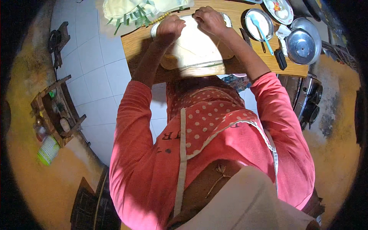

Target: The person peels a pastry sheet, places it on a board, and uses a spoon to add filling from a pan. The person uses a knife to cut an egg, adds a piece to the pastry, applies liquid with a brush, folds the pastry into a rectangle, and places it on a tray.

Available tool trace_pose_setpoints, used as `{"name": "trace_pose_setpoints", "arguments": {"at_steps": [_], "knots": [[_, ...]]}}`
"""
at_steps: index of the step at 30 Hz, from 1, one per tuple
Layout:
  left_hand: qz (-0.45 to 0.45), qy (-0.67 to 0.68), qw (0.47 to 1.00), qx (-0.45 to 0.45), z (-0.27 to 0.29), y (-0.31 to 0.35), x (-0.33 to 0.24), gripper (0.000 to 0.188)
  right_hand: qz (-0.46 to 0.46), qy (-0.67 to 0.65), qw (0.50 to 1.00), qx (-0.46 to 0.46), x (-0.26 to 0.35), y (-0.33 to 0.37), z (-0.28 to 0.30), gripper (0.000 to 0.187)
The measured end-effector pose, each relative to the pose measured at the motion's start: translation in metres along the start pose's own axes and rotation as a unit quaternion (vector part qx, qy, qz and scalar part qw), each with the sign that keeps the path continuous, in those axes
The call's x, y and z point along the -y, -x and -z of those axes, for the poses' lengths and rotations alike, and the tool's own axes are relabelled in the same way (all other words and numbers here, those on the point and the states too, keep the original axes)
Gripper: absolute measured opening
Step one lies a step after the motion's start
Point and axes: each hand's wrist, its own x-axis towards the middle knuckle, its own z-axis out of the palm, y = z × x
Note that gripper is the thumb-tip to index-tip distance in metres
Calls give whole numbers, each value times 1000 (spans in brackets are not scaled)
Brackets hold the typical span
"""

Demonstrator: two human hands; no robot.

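A pale board (228, 57) with rounded corners lies on the wooden table in front of me. Across it spreads a glaring white layer (195, 48) that looks like a thin sheet of dough, though the bright light hides its detail. My left hand (170, 29) is closed over the board's far left part, its fingers curled inward. My right hand (209, 21) is closed at the far edge, beside a small dark bit that I cannot make out. What either hand pinches is hidden. Both forearms reach over the board's sides.
White sheets with green strips (132, 15) lie at the far left. Right of the board are a bowl of white stuff (258, 25) with a blue spatula (261, 32), a plate with eggs (281, 13), a metal lid (301, 46), a black object (280, 59) and a knife (245, 37).
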Motion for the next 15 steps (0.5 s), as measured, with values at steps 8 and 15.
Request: {"name": "trace_pose_setpoints", "arguments": {"at_steps": [8, 15], "knots": [[26, -8, 999, -36, -3, -2, -4, 10, 2, -27, 998, -50, -3, -15, 1, 8], [45, -26, 998, -19, -7, -15, 3, 10, -31, -68, 990, -116, -11, -23, -10, 5]]}}
